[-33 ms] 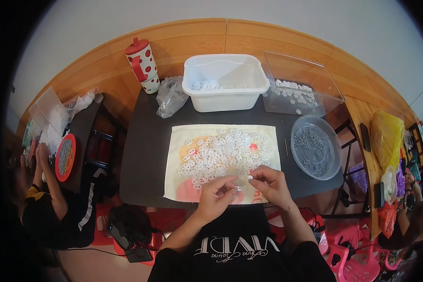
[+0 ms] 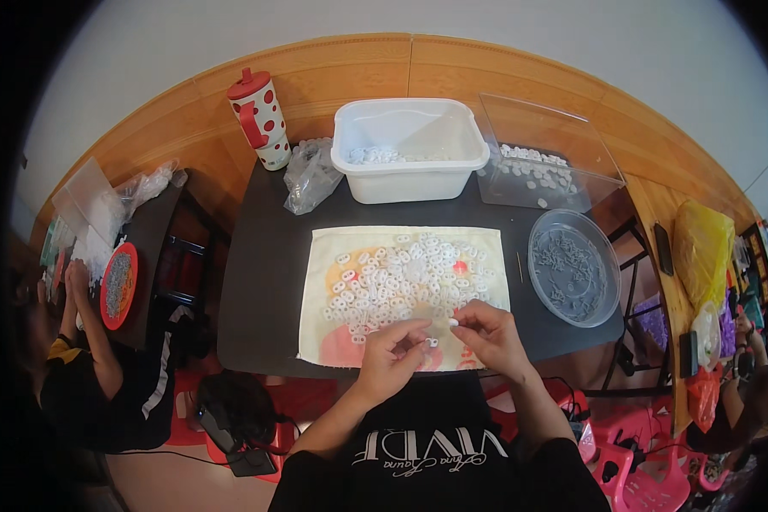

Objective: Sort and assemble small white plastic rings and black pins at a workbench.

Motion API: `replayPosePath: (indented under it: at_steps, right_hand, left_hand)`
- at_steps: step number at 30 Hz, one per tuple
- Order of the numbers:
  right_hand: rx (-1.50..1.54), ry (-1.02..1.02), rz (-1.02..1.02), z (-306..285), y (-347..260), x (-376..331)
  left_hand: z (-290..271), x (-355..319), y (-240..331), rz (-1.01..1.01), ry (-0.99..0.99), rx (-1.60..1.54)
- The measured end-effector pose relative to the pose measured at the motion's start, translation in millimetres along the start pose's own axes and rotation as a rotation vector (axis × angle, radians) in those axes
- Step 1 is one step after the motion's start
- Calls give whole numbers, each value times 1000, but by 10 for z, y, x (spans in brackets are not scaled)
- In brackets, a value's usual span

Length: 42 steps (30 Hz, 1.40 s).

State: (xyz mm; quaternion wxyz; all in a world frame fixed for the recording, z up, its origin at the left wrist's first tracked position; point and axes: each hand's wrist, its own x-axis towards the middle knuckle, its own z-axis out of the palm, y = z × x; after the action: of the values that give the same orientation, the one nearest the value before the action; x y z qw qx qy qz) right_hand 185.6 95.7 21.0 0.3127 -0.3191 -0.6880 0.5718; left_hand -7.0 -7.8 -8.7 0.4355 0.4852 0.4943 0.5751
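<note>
Over the near edge of a pale, patterned cloth point(image 2: 320, 256), both my hands are closed in a pinch. My left hand point(image 2: 388, 363) has a small white two-holed piece point(image 2: 433, 342) at its fingertips. Between thumb and forefinger, my right hand point(image 2: 492, 340) grips a small white piece point(image 2: 454, 322), whose exact shape is too small to tell. The two hands are a little apart. Just beyond them, many loose white two-holed oval pieces point(image 2: 384, 290) lie spread on the cloth, with some clear ones among them.
Behind the cloth on the dark table point(image 2: 264, 256) stand a white tub point(image 2: 410, 183), a plastic bag point(image 2: 311, 179) and a spotted tumbler point(image 2: 269, 128). To the right are a clear lid point(image 2: 563, 136) over white pieces and a round tray point(image 2: 610, 290) of small grey parts. People work at both sides.
</note>
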Motion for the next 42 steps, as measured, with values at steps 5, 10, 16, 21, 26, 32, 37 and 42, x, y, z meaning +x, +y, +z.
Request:
replayPosePath:
  at_steps: [5, 10, 16, 21, 26, 32, 37, 42]
  right_hand:
    - [-748, -119, -310, -40, -92, 10]
    - [-805, -112, -345, 30, -88, 43]
    - [-642, -17, -381, 43, 80, 25]
    - [-195, 46, -145, 59, 138, -13]
    - [114, 8, -58, 100, 63, 20]
    - [53, 23, -164, 196, 109, 43]
    - [-6, 13, -208, 216, 67, 65]
    - [-4, -6, -233, 238, 18, 75]
  left_hand:
    - [-44, -10, -24, 21, 23, 14]
    - [-51, 12, -17, 64, 51, 72]
    - [-46, 23, -29, 69, 47, 70]
    - [-40, 17, -49, 73, 34, 63]
    - [-7, 25, 20, 22, -16, 2]
    - [31, 22, -4, 45, -22, -51]
    - [46, 21, -43, 71, 1, -62]
    - [40, 23, -18, 77, -10, -70]
